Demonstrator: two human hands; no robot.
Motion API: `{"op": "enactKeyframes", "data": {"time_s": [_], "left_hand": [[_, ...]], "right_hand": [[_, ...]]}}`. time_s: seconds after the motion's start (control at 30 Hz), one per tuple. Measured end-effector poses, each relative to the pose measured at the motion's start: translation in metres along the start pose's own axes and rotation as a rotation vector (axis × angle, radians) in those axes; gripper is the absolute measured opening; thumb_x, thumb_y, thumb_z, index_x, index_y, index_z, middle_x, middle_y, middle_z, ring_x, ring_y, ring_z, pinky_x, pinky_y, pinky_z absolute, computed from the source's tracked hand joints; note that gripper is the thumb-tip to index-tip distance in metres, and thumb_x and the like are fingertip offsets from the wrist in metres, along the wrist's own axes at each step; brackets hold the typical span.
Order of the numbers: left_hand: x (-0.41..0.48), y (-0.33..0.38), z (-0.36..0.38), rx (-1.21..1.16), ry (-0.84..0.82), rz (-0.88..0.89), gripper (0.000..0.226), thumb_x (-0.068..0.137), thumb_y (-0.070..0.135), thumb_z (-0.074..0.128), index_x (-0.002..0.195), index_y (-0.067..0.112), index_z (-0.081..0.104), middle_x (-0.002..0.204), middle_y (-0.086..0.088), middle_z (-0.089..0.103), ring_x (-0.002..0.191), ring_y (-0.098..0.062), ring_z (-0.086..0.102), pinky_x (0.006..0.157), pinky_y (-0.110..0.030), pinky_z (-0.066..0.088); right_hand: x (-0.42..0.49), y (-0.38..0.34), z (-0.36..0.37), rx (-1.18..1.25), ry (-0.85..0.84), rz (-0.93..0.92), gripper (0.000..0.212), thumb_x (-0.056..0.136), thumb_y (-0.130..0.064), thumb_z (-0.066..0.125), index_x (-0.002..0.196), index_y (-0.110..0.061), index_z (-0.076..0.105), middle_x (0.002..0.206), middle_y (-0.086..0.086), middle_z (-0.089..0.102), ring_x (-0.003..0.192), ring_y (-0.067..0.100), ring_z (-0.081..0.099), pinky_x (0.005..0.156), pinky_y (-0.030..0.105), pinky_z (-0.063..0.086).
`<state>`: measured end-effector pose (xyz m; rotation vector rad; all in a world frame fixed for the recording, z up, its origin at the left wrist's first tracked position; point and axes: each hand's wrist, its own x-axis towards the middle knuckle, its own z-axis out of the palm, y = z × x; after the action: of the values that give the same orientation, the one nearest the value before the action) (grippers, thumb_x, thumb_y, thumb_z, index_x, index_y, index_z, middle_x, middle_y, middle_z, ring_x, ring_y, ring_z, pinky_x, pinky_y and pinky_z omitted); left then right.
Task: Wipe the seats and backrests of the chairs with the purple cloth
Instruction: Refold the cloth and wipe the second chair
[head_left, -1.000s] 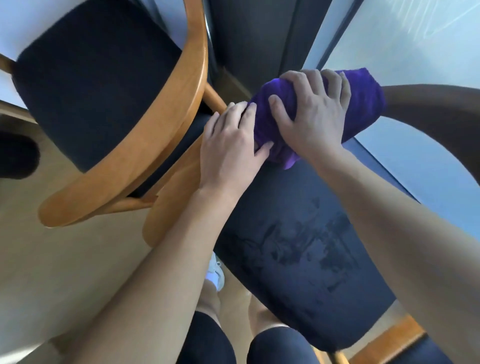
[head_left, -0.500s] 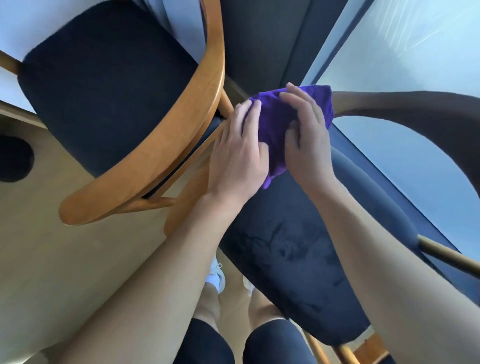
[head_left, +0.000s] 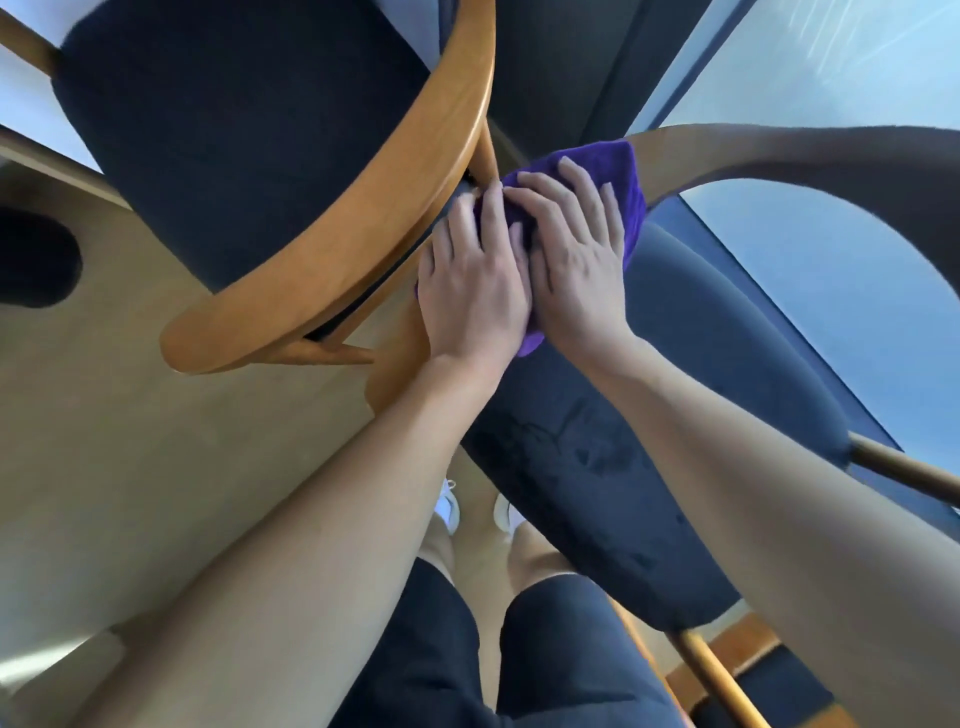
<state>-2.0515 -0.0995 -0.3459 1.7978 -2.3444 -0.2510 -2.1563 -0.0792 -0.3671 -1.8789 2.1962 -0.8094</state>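
Head view: the purple cloth (head_left: 621, 176) has slid from the far edge of the near chair's navy seat (head_left: 613, 467) into its far-left corner, just beside the neighbouring chair's curved wooden rail (head_left: 337, 270). The left hand (head_left: 472, 296) and right hand (head_left: 576, 260) now both press it flat, fingers straight and slightly spread. This seat looks nearly covered; the backrests probably remain.

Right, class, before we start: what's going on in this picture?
A person leans over the nearest chair and presses a purple cloth onto the far end of its dark blue padding. The left hand and right hand lie side by side on the cloth. The cloth sits where the padding meets the chair's wooden rail. A second chair stands close on the left.
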Motion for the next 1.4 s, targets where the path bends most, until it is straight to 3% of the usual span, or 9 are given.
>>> {"op": "enactKeyframes", "data": {"time_s": [0.43,0.7,1.1,1.4], "left_hand": [[-0.107,-0.080,-0.016,-0.110,0.074,-0.203,0.043,0.109,0.030,0.032,0.141,0.008,0.050,0.132,-0.012,0.055,0.110,-0.026,0.057,0.090,-0.036,0.049],[-0.097,-0.083,-0.019,-0.207,0.066,-0.193,0.039,0.106,0.025,0.041,0.138,0.005,0.054,0.129,-0.014,0.057,0.112,-0.028,0.058,0.092,-0.041,0.050],[-0.029,-0.018,-0.007,-0.039,0.043,-0.106,0.043,0.109,0.028,0.032,0.142,0.008,0.050,0.141,-0.015,0.052,0.122,-0.029,0.054,0.100,-0.041,0.047],[0.039,0.045,0.009,-0.055,-0.029,-0.070,0.046,0.108,0.033,0.026,0.139,0.011,0.052,0.135,-0.012,0.056,0.116,-0.030,0.056,0.094,-0.042,0.045]], "right_hand": [[-0.081,-0.086,0.032,0.143,-0.064,-0.143,0.032,0.105,-0.025,0.044,0.132,-0.019,0.062,0.140,-0.005,0.057,0.144,0.021,0.036,0.121,0.044,0.020],[-0.075,-0.080,0.034,0.142,-0.036,-0.162,0.038,0.107,-0.027,0.036,0.134,-0.016,0.060,0.144,-0.003,0.054,0.144,0.017,0.036,0.121,0.042,0.020],[-0.021,-0.009,0.026,0.006,0.027,-0.143,0.036,0.109,-0.030,0.036,0.141,-0.023,0.051,0.148,-0.007,0.050,0.147,0.011,0.028,0.123,0.038,0.016],[0.032,0.048,-0.007,-0.042,0.059,-0.034,0.030,0.106,-0.026,0.045,0.132,-0.020,0.059,0.139,-0.007,0.058,0.142,0.013,0.038,0.121,0.038,0.022]]}}
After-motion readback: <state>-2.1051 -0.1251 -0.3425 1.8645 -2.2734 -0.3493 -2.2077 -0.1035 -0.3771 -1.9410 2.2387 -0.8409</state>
